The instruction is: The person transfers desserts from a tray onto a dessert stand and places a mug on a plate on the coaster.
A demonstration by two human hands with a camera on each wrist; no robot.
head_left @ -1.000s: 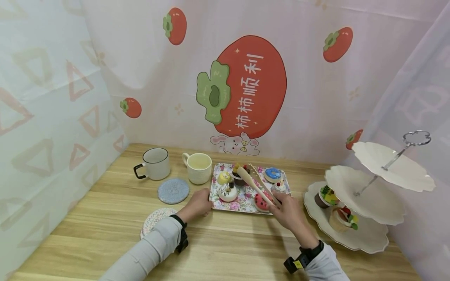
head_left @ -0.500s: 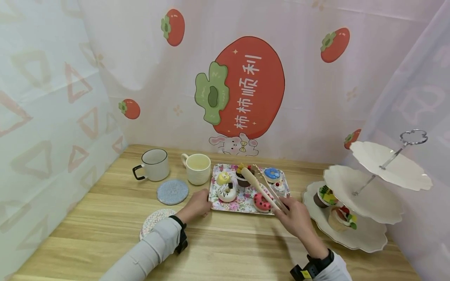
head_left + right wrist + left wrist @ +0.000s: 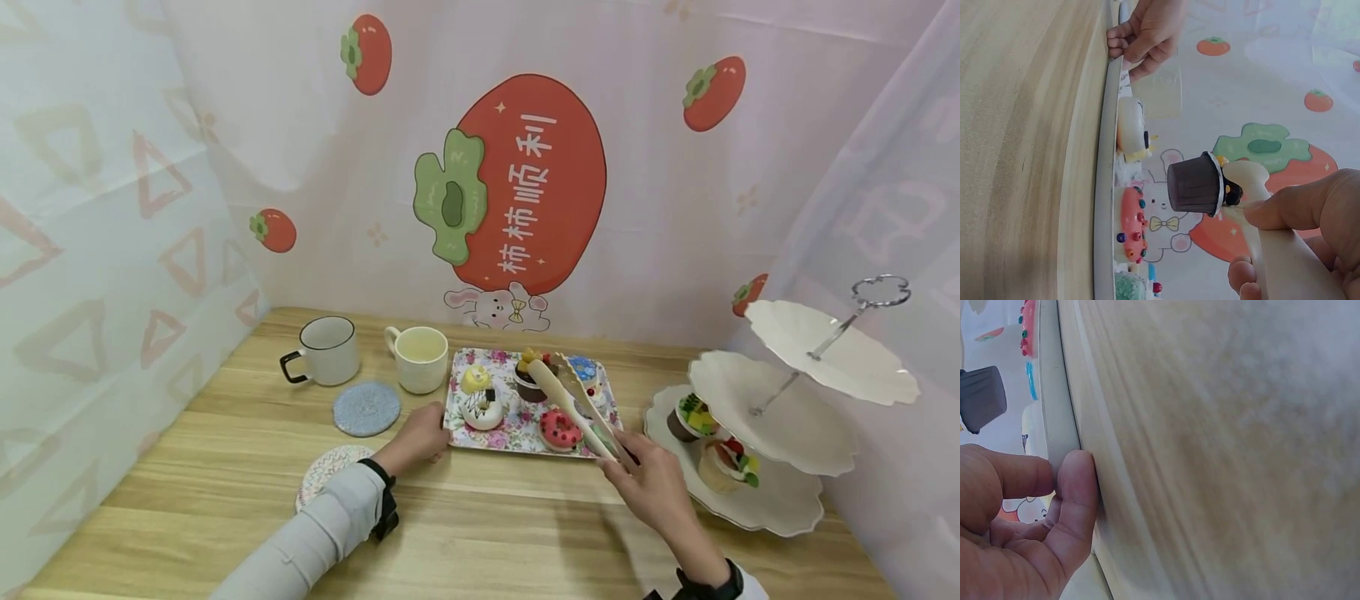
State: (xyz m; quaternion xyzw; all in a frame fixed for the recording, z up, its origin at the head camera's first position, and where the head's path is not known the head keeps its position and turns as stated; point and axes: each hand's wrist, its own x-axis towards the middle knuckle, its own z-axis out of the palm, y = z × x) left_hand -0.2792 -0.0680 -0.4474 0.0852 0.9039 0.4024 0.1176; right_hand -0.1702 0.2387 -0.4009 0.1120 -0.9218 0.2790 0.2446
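Note:
My right hand [image 3: 654,482] grips wooden tongs [image 3: 564,392], thumb along one arm. Between the tong tips is a fruit-topped cupcake [image 3: 1192,185] in a dark brown cup, raised above the floral tray [image 3: 512,417] in the right wrist view. My left hand [image 3: 416,435] pinches the tray's near left corner between thumb and fingers, also seen in the left wrist view. On the tray lie a white drizzled donut [image 3: 481,410], a small yellow sweet [image 3: 476,379], a red-pink donut [image 3: 559,429] and a blue donut [image 3: 583,367]. The tongs partly hide a whitish treat with a red berry.
On the right stands a three-tier cake stand [image 3: 772,408] with two cupcakes [image 3: 726,465] on its lowest plate. A black-rimmed mug [image 3: 330,352], a cream mug [image 3: 422,358], a blue-grey coaster [image 3: 366,408] and a patterned coaster [image 3: 330,467] sit to the left.
The right hand has drawn back toward me and to the right. The tongs and the cupcake have moved right over the tray with it. My left hand keeps its hold on the corner.

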